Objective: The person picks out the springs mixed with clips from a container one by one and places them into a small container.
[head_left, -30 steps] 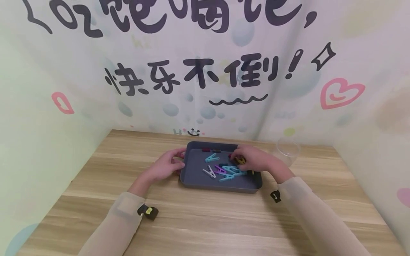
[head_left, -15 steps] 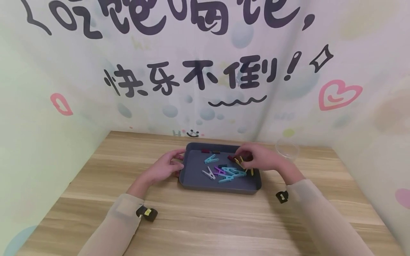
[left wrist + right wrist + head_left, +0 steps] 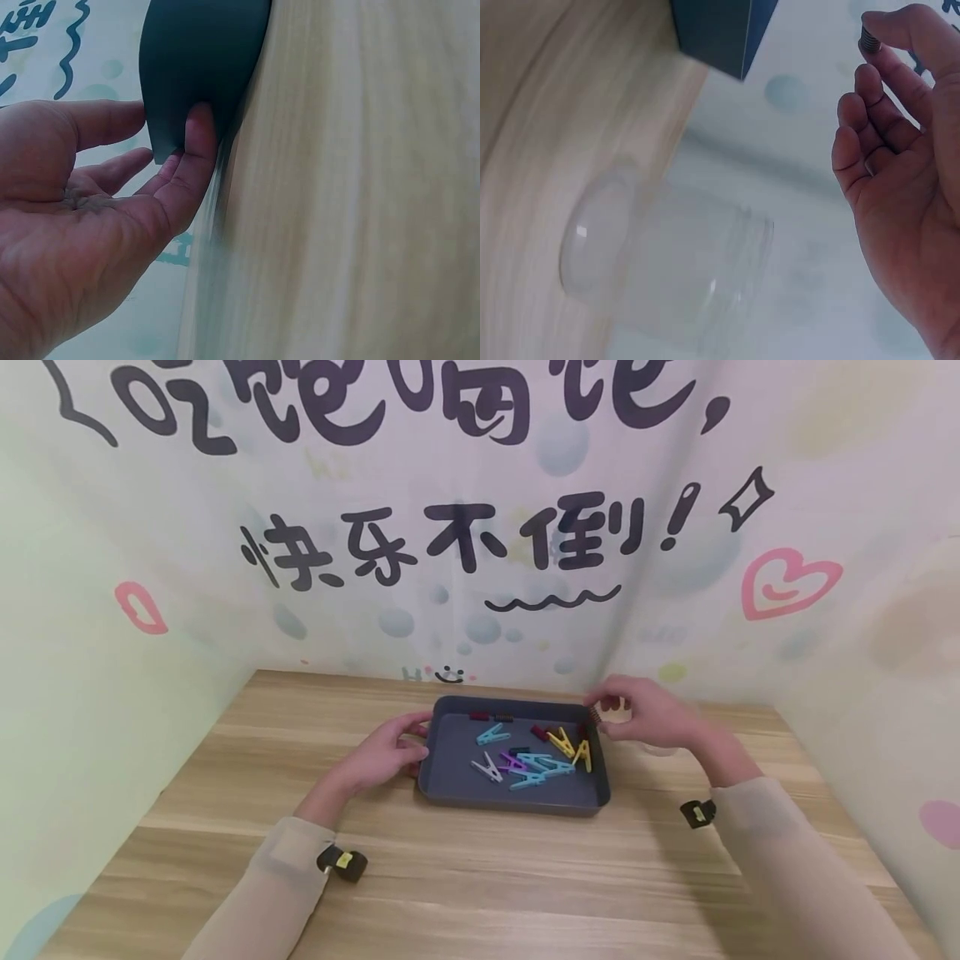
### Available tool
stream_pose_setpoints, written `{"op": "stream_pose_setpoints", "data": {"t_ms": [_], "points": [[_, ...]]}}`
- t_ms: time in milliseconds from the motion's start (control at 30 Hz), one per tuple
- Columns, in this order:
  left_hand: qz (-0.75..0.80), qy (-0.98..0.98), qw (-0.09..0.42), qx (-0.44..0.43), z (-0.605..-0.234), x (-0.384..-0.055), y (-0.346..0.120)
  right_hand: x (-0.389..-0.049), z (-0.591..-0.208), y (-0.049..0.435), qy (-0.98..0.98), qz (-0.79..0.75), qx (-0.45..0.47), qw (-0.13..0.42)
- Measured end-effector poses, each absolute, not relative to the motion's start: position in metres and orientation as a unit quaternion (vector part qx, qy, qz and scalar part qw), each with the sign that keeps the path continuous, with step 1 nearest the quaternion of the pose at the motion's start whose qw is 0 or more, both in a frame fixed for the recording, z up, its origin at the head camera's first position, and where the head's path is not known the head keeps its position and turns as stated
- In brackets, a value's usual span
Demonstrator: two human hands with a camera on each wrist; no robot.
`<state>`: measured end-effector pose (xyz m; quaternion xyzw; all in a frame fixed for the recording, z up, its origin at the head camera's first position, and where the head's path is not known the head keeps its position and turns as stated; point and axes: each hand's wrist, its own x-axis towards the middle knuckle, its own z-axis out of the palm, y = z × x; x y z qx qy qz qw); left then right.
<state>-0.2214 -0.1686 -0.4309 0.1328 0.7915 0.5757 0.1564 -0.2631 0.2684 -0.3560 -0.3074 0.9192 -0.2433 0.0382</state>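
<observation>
My left hand [image 3: 375, 756] grips the left end of the dark grey tray [image 3: 450, 795], thumb and fingers around its corner in the left wrist view. Between thumb and index finger of my right hand [image 3: 652, 714] is a small dark coil spring [image 3: 869, 41], pinched just over the tray's back right corner. Inside the tray are clothespins: yellow ones [image 3: 560, 742] at the right, a white one [image 3: 487, 767], a purple one [image 3: 512, 762], and several light blue ones [image 3: 492, 734]. Small dark red pieces [image 3: 538, 732] and another coil spring [image 3: 504, 718] lie among them.
A clear plastic cup [image 3: 682, 255] stands on the wooden table [image 3: 465, 877] just right of the tray, mostly hidden behind my right hand in the head view. A printed wall cloth [image 3: 360, 635] rises behind the table's back edge.
My right hand has come up out of the clothespins and moved right and back to the tray's rim with the coil spring. The left hand has stayed at the tray.
</observation>
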Motion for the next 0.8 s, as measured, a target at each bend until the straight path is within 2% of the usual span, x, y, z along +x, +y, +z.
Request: {"op": "stream_pose_setpoints", "data": {"t_ms": [800], "points": [[0.584,0.785,0.16,0.131,-0.433,-0.223,-0.167,-0.267,-0.341,0.347,0.941,-0.223,-0.253,0.007]]}}
